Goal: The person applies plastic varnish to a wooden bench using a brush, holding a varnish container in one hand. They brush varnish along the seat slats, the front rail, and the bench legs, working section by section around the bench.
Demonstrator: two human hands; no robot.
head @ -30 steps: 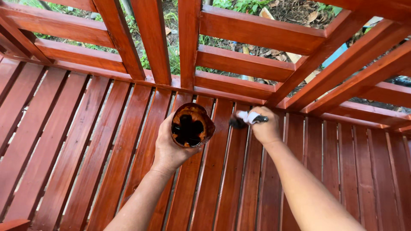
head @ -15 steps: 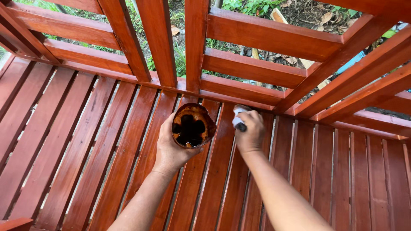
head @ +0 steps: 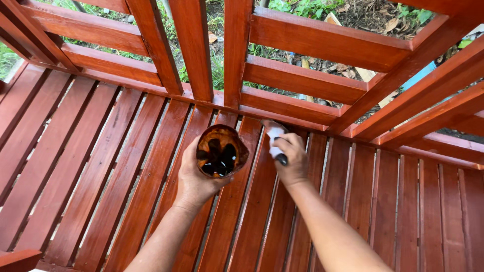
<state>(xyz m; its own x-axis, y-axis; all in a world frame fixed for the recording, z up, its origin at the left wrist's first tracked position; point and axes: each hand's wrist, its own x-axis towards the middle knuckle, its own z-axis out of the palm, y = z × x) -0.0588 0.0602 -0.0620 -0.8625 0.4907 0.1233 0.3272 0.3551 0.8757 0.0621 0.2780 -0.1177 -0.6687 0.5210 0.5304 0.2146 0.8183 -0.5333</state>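
- Paintbrush (head: pixel 276 146) sits in your right hand (head: pixel 291 160), fingers curled tight around it; its pale ferrule shows above the knuckles and a dark handle end pokes out at 6 o'clock of the fist.
- The bristle tip points to 11 o'clock and meets a floor slat (head: pixel 254 191) just below the bottom rail (head: pixel 201 100) of the railing; whether it presses on the wood, you cannot tell.
- Your left hand (head: pixel 195 177) cups a small stain-smeared pot (head: pixel 220 151) from below, fingers wrapped round its side, mouth tilted toward you with dark liquid inside.
- That pot lies at 9 o'clock of the brush, just beside it, not touching.
- All slats and railing posts (head: pixel 195 48) look glossy red-brown.
- Through the gaps at 12 o'clock you see grass and dead leaves (head: pixel 363 15).
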